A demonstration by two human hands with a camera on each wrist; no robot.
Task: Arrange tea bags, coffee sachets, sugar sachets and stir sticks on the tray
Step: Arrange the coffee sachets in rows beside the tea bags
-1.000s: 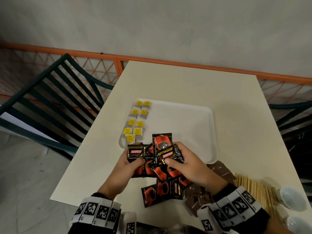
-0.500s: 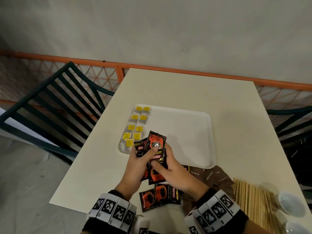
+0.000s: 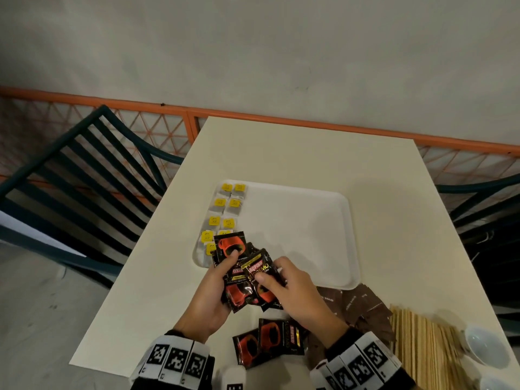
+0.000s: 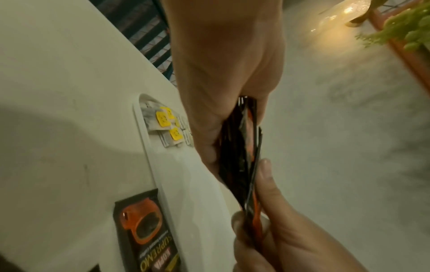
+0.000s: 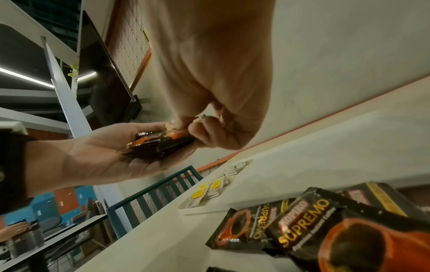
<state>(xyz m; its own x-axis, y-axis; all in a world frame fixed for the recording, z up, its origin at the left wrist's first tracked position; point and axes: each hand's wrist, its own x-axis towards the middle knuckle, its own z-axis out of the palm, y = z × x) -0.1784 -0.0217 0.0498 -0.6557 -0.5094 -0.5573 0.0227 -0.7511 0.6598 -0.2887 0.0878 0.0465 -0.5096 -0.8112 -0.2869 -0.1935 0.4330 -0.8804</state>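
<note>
I have squeezed the spread-out coffee sachets (image 3: 247,274) into one tight stack, held in my left hand (image 3: 209,299) and right hand (image 3: 292,294) just over the tray (image 3: 323,235), ready to lay beside the tea bags (image 3: 222,212).

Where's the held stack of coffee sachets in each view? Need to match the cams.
Head: coffee sachets lower centre, fanned between left hand and right hand.
Left wrist: centre, edge-on.
Right wrist: centre-left, on the left palm.
Shared landmark: yellow-tagged tea bags on the tray.
</note>
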